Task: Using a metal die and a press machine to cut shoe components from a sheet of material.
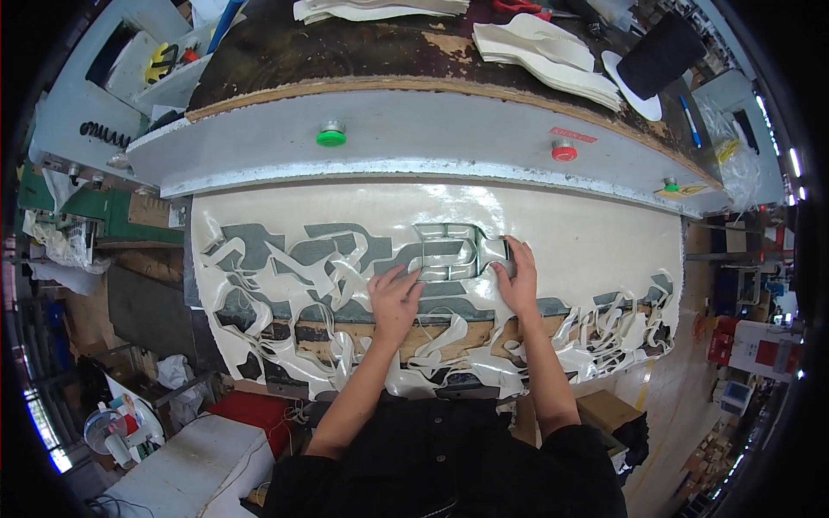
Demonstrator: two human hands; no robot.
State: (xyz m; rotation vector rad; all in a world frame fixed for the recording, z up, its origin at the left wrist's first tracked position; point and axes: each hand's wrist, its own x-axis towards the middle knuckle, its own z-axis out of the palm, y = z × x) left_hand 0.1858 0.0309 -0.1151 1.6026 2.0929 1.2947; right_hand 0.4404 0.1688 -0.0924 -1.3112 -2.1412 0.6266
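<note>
A metal cutting die (452,226) with an open, ribbed frame lies on a glossy cream sheet (596,233). My right hand (518,278) is at the die's narrow right end, with thumb and fingers closed about it from two sides. Lower left of the die, my left hand (395,300) rests with its fingers apart, the fingertips at the frame's near left corner. Cut-out openings in the sheet show a grey-green surface beneath, left of the die and along the near side. Curled strips of cream offcut (285,354) hang around both forearms.
Beyond the sheet runs a grey machine beam (449,142) with a green button (331,135) and a red button (564,151). On its dark top lie stacked cream pieces (548,56) and a black cylinder-shaped roll (663,53). A white-topped table (203,462) stands at lower left.
</note>
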